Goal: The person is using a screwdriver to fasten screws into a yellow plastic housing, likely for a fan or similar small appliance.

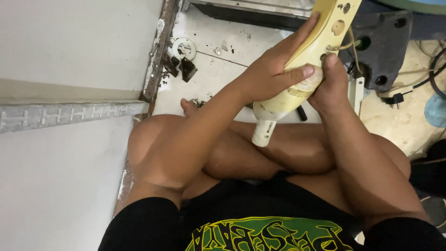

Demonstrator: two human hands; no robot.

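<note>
Fingers (297,73) around cream plastic housing (320,32)

The casing (304,76) in my grip is pale yellow, fading to a cream-white stub at its lower end, with thin yellowish wires at its upper part. My shirt (272,234) is black with a green and yellow print across the front. The floor (223,69) at twelve o'clock is off-white tile with dark specks. On it, at eleven o'clock, lie a white ring (184,48) and dark brown scraps (187,69). The wall (69,46) at ten o'clock is plain grey-white, crossed by a grey strip with a ladder-like pattern. At two o'clock sits a dark grey base (383,44), and beside it a black plug (396,100) on a cream cord. A blue patch (436,111) shows at three o'clock.
</note>
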